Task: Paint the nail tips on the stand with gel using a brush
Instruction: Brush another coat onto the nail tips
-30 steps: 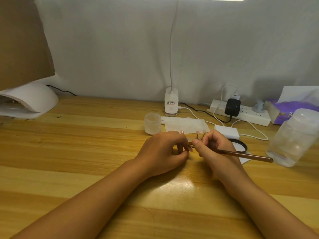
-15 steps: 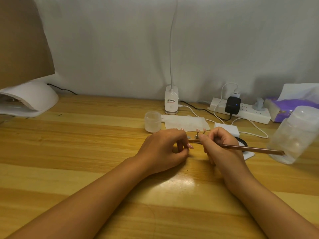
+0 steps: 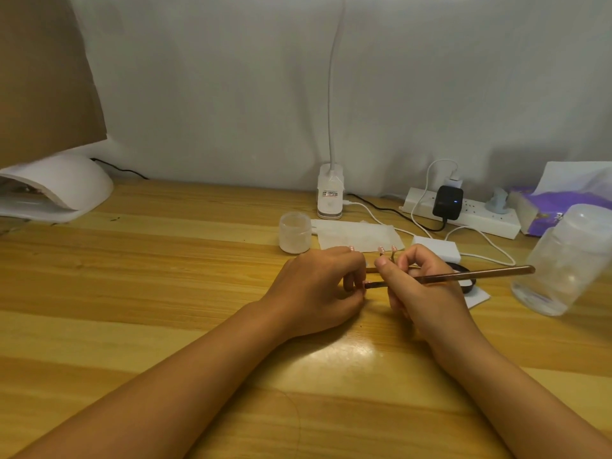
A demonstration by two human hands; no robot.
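My right hand (image 3: 419, 288) holds a long copper-coloured brush (image 3: 480, 273) like a pen, its dark bristle end pointing left at a pink nail tip (image 3: 366, 282) beside my left fingers. My left hand (image 3: 318, 288) is curled over the nail tip stand (image 3: 372, 270) and hides most of it, so whether the fingers grip it cannot be told. Two more pink nail tips (image 3: 386, 249) stick up behind my hands. A black-rimmed gel pot (image 3: 465, 276) lies just right of my right hand, mostly hidden.
On the wooden table (image 3: 165, 293) stand a frosted jar (image 3: 294, 232), a white tissue (image 3: 357, 235), a clip lamp (image 3: 329, 197), a power strip (image 3: 463, 212) with cables, a large clear bottle (image 3: 563, 260) at right, a purple tissue pack (image 3: 563, 200), and a white nail dryer (image 3: 56, 187) far left.
My right hand has dropped slightly and swung the brush so its bristles sit lower, against the nail tip by my left fingers. My left hand has stayed put.
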